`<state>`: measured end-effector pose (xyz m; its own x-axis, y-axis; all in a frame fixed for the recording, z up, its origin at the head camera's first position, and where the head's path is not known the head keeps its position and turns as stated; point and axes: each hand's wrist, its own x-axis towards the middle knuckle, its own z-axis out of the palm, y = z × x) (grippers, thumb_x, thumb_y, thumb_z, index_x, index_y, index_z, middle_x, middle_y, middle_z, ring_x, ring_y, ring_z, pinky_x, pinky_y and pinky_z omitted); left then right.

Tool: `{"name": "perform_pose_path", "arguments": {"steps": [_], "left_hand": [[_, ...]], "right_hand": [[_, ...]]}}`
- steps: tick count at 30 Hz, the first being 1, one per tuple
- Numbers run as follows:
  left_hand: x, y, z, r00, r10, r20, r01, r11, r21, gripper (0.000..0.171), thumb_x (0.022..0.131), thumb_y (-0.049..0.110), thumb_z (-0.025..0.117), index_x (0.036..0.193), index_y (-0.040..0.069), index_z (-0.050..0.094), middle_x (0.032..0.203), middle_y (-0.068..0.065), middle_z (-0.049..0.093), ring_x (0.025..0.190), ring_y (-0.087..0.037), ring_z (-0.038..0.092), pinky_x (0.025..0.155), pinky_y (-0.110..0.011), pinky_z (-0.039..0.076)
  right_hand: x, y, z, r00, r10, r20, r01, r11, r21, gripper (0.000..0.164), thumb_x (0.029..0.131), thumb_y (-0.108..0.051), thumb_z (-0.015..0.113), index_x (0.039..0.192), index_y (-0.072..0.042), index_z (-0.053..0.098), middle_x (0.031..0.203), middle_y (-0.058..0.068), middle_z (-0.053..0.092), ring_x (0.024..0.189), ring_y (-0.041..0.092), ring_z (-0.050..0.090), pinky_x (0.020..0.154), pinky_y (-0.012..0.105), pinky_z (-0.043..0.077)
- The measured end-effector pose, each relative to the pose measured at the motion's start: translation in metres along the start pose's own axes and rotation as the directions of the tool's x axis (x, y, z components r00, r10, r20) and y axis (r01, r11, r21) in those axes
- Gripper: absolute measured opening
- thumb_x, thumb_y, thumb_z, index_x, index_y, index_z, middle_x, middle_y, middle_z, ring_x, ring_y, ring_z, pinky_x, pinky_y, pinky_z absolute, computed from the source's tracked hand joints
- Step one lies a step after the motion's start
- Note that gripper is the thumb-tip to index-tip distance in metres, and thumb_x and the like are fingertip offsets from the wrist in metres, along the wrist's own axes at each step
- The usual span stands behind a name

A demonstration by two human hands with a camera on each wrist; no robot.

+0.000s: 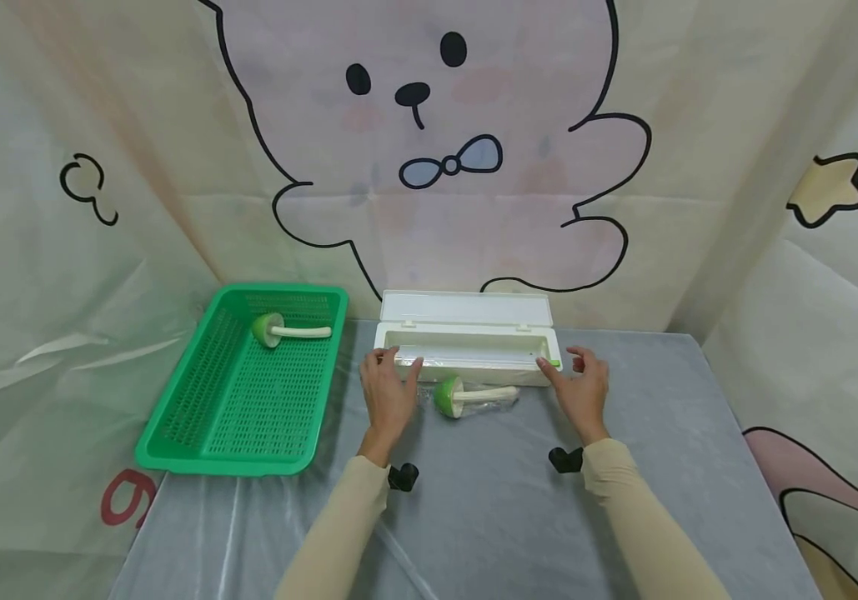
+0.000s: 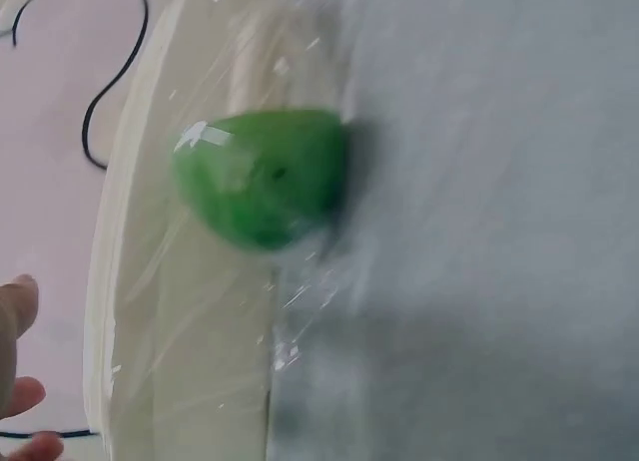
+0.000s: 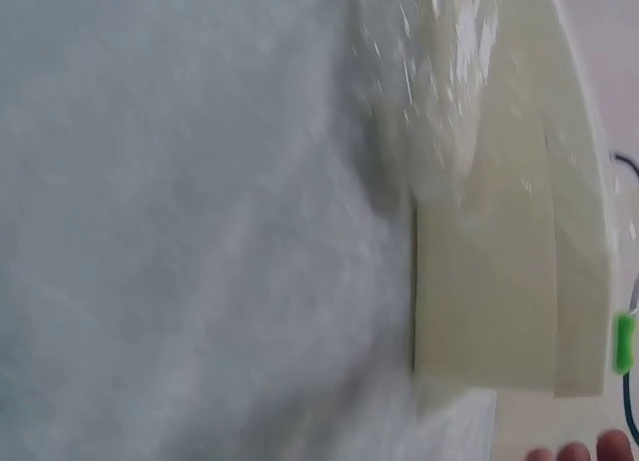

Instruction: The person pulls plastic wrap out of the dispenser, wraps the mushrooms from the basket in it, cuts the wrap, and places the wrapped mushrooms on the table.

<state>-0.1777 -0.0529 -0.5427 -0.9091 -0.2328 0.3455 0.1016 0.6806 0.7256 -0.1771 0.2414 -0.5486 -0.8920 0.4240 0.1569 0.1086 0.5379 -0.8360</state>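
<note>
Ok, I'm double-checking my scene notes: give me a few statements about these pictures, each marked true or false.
The white film dispenser has its lid open. True.
The green basket holds two toy mushrooms. False: the green basket holds one toy mushroom.
Clear film lies about the front mushroom. True.
The right hand is inside the basket. False: the right hand is at the dispenser's right end.
The left hand is at the dispenser's left end. True.

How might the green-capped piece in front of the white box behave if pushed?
The green-capped piece would probably roll in an arc, since its rounded cap is wider than its stem. The crinkled clear film against it looks thin, so that might drag along.
</note>
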Motion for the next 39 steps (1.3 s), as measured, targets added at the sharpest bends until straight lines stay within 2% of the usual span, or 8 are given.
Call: {"name": "perform_pose_path", "arguments": {"steps": [6, 12, 17, 20, 23, 29, 35, 39], "left_hand": [[0.02, -0.013, -0.001, 0.995, -0.061, 0.08, 0.058, 0.998, 0.037, 0.068, 0.088, 0.039, 0.08, 0.14, 0.001, 0.057, 0.146, -0.033, 0.037, 0.136, -0.049, 0.032, 0.108, -0.062, 0.033], [0.023, -0.027, 0.001, 0.964, -0.156, 0.218, 0.165, 0.986, -0.023, 0.064, 0.086, 0.038, 0.082, 0.136, 0.001, 0.062, 0.152, -0.037, 0.032, 0.142, -0.052, 0.028, 0.112, -0.062, 0.031], [0.023, -0.033, 0.0, 0.948, -0.186, 0.257, 0.227, 0.964, -0.138, 0.053, 0.087, 0.037, 0.082, 0.124, 0.002, 0.068, 0.138, -0.034, 0.047, 0.128, -0.052, 0.046, 0.103, -0.062, 0.041], [0.023, -0.033, 0.0, 0.946, -0.193, 0.262, 0.241, 0.957, -0.163, 0.047, 0.086, 0.037, 0.083, 0.116, 0.003, 0.069, 0.137, -0.033, 0.049, 0.127, -0.053, 0.048, 0.101, -0.062, 0.042], [0.024, -0.034, 0.0, 0.935, -0.216, 0.282, 0.27, 0.948, -0.168, 0.042, 0.087, 0.032, 0.083, 0.112, 0.003, 0.069, 0.14, -0.033, 0.046, 0.129, -0.052, 0.046, 0.103, -0.062, 0.041], [0.028, -0.035, 0.001, 0.915, -0.257, 0.311, 0.318, 0.934, -0.161, 0.039, 0.087, 0.027, 0.083, 0.112, 0.003, 0.068, 0.139, -0.03, 0.046, 0.128, -0.048, 0.048, 0.105, -0.058, 0.041], [0.027, -0.033, 0.0, 0.921, -0.25, 0.299, 0.308, 0.937, -0.164, 0.039, 0.086, 0.026, 0.084, 0.112, 0.002, 0.069, 0.135, -0.03, 0.048, 0.124, -0.048, 0.05, 0.102, -0.059, 0.043], [0.026, -0.033, 0.001, 0.924, -0.243, 0.294, 0.3, 0.939, -0.166, 0.038, 0.086, 0.026, 0.084, 0.112, 0.002, 0.069, 0.135, -0.03, 0.049, 0.126, -0.048, 0.049, 0.103, -0.059, 0.042]], "right_hand": [[0.014, 0.007, 0.002, 0.985, -0.032, 0.171, 0.036, 0.999, -0.023, 0.062, 0.088, -0.027, 0.083, 0.137, 0.001, 0.056, 0.12, 0.026, 0.048, 0.109, 0.04, 0.049, 0.092, 0.051, 0.041], [0.015, 0.015, 0.005, 0.97, -0.09, 0.225, 0.093, 0.996, 0.0, 0.054, 0.087, -0.019, 0.083, 0.132, 0.002, 0.061, 0.119, 0.026, 0.046, 0.105, 0.038, 0.053, 0.088, 0.047, 0.049], [0.011, 0.017, 0.006, 0.979, -0.083, 0.184, 0.079, 0.996, 0.031, 0.051, 0.086, -0.015, 0.084, 0.128, 0.005, 0.061, 0.119, 0.025, 0.05, 0.104, 0.036, 0.057, 0.083, 0.028, 0.05], [0.007, 0.019, 0.008, 0.993, -0.045, 0.113, 0.035, 0.996, 0.083, 0.05, 0.083, -0.012, 0.086, 0.122, 0.007, 0.06, 0.114, 0.023, 0.057, 0.101, 0.035, 0.062, 0.075, 0.011, 0.047], [0.004, 0.02, 0.012, 0.999, -0.032, 0.04, 0.026, 0.991, 0.134, 0.047, 0.079, -0.009, 0.088, 0.114, 0.007, 0.062, 0.107, 0.023, 0.063, 0.094, 0.036, 0.067, 0.069, 0.005, 0.045], [0.0, 0.022, 0.017, 0.996, -0.093, -0.015, 0.094, 0.982, 0.161, 0.037, 0.08, -0.004, 0.087, 0.11, 0.009, 0.07, 0.105, 0.022, 0.059, 0.093, 0.04, 0.066, 0.071, 0.004, 0.044], [0.001, 0.024, 0.017, 0.993, -0.118, -0.024, 0.12, 0.981, 0.155, 0.031, 0.08, -0.004, 0.087, 0.108, 0.005, 0.076, 0.102, 0.02, 0.055, 0.095, 0.037, 0.06, 0.071, 0.005, 0.042], [0.004, 0.024, 0.016, 0.991, -0.134, 0.013, 0.129, 0.975, 0.182, 0.027, 0.081, -0.001, 0.085, 0.106, 0.006, 0.076, 0.107, 0.023, 0.054, 0.096, 0.035, 0.053, 0.08, 0.02, 0.044]]}}
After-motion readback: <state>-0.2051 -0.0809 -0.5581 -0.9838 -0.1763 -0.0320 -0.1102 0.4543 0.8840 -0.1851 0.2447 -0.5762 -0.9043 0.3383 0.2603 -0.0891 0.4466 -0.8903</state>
